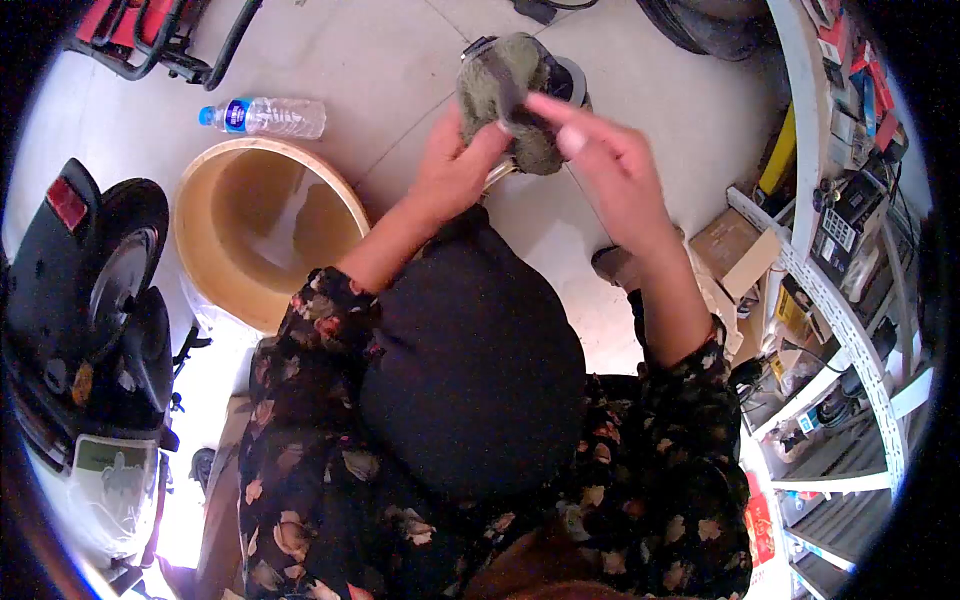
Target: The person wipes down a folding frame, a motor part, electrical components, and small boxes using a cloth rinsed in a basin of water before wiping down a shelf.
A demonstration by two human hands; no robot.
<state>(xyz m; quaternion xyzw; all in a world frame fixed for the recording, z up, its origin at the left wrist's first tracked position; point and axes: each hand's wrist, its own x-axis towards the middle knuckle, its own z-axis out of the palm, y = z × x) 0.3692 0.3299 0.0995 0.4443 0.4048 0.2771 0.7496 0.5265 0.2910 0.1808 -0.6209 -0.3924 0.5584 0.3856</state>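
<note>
Near the top centre, my left hand (455,170) is closed on a fuzzy olive-green cloth (490,85), its thumb pressed on the cloth's lower side. A narrow dark strip (510,92) lies across the cloth; its kind is unclear. My right hand (618,165) is at the cloth's right side, index finger stretched toward the strip and thumb apart from it. Whether that fingertip touches the strip, I cannot tell. Behind and beneath the cloth is a dark object with a grey rounded edge (573,80), mostly hidden.
A tan tub (205,170) with some water inside stands left of my left forearm. Beyond it a plastic bottle (275,117) lies on the tiled floor. Black vehicle parts (130,240) are at the far left. Metal shelving (840,310) with boxes and small goods lines the right.
</note>
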